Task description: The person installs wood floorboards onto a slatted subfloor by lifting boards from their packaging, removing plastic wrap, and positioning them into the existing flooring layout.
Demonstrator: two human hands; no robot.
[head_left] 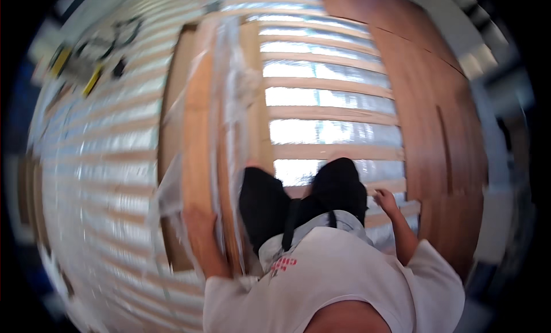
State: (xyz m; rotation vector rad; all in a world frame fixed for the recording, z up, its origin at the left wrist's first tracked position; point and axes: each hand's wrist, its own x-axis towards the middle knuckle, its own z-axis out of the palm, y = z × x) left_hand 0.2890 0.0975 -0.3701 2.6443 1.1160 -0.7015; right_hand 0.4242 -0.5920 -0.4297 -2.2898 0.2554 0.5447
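A long orange-brown floorboard (198,126) lies lengthwise on my left, in an opened pack with cloudy plastic wrap (232,74) and brown cardboard (170,115). My left hand (200,223) is closed over the board's near end, thumb on its right side; the fingertips are blurred. More board edges (222,161) show to the right of it within the wrap. At my right side, my right hand (387,201) hangs above the slatted floor with loosely bent, parted fingers and nothing in them.
Wooden battens (333,112) cross shiny silver foil (321,96) ahead and to the left. Reddish-brown boards (425,120) cover the floor on the right. At the far left lie yellow-and-black tools (92,80) and a dark cable (129,31). My knees are beside the pack.
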